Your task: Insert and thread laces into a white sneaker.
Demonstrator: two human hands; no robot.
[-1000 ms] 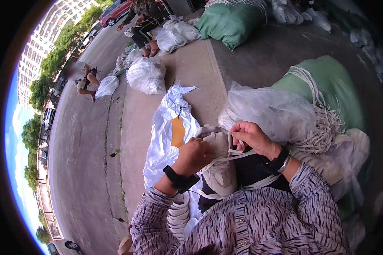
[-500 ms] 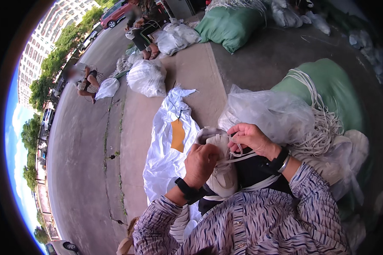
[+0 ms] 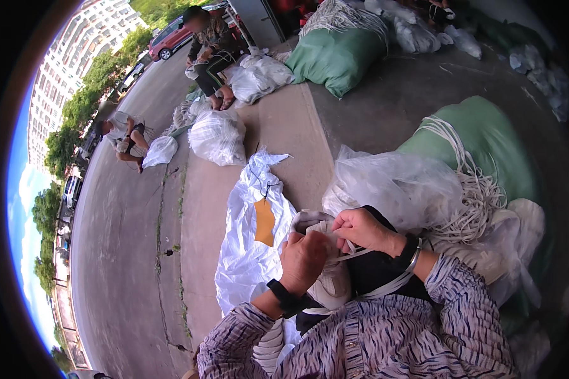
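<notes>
A pale beige sneaker point(image 3: 330, 287) rests at my lap with its opening away from me. Curled at the left side of its lacing, my left hand point(image 3: 302, 260) is closed on the sneaker; its fingertips are hidden. My right hand point(image 3: 365, 230) is closed in a pinch on a flat white shoelace point(image 3: 358, 254) over the right side of the tongue. More white lace runs across the dark cloth on my lap. Left of the sneaker a crumpled white plastic sheet point(image 3: 243, 265) lies spread, with an orange-brown patch point(image 3: 264, 222) on it.
A clear plastic bag point(image 3: 392, 186), a bundle of white laces point(image 3: 477, 211) and a green sack point(image 3: 487, 139) crowd my right. More pale shoes point(image 3: 518, 227) lie there. Ahead are a white bag point(image 3: 218, 136), another green sack point(image 3: 338, 60) and two seated people point(image 3: 215, 50).
The view has tilted up slightly, so the scene sits lower. My right hand has drawn nearer my left hand at the lacing, and the lace loop there looks smaller.
</notes>
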